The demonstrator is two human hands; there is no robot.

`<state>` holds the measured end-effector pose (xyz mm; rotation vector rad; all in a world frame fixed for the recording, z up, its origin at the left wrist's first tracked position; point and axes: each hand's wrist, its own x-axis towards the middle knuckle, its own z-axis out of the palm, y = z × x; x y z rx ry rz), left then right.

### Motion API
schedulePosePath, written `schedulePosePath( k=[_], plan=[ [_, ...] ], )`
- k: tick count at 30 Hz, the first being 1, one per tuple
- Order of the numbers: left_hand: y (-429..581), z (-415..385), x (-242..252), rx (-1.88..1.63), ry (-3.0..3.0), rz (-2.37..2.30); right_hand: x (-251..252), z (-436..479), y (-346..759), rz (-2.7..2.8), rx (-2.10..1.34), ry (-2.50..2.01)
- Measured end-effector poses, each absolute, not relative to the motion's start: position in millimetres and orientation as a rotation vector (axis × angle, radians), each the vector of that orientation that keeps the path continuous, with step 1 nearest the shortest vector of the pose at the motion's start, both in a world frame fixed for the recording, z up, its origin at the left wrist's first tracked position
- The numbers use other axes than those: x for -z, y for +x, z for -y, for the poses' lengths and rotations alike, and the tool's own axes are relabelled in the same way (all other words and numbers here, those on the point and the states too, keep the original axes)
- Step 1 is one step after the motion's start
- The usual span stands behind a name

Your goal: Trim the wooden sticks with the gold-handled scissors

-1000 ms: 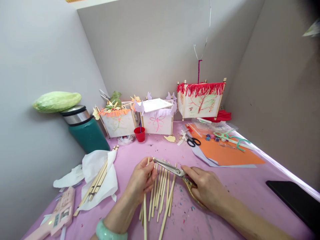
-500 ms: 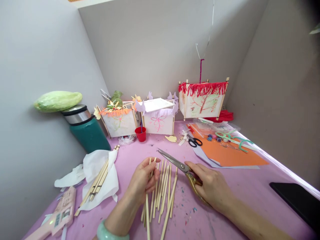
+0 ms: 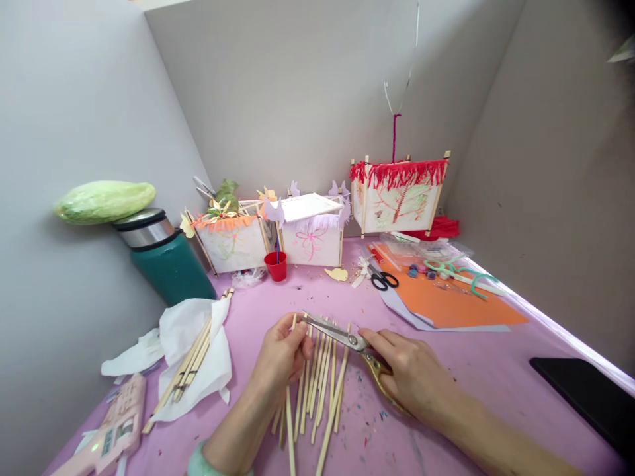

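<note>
Left hand (image 3: 280,357) pinching one wooden stick (image 3: 288,423) upright-ish from the row of sticks (image 3: 322,383) lying on the pink table (image 3: 486,370), right hand (image 3: 411,377) closed around the handles of the scissors (image 3: 342,336), blades meeting at the stick's top end.

Pale matt wooden sticks (image 3: 322,380), glossy metal scissors (image 3: 342,336) with brassy handles, on a smooth pink tabletop (image 3: 496,370).

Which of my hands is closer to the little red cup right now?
Left. Your left hand lies almost straight in front of the red cup, pinching a wooden stick. Your right hand, holding the scissors, sits farther off to the cup's right.
</note>
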<state>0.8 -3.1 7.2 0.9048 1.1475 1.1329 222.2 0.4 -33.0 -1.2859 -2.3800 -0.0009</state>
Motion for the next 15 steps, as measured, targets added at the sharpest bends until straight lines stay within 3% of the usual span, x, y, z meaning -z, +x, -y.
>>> schedulePosePath(
  k=[15],
  plan=[
    [-1.3, 5.2, -7.7, -1.111, 0.857, -1.122, 29.2, -0.4, 219.2, 2.348, 0.153, -1.263]
  ],
)
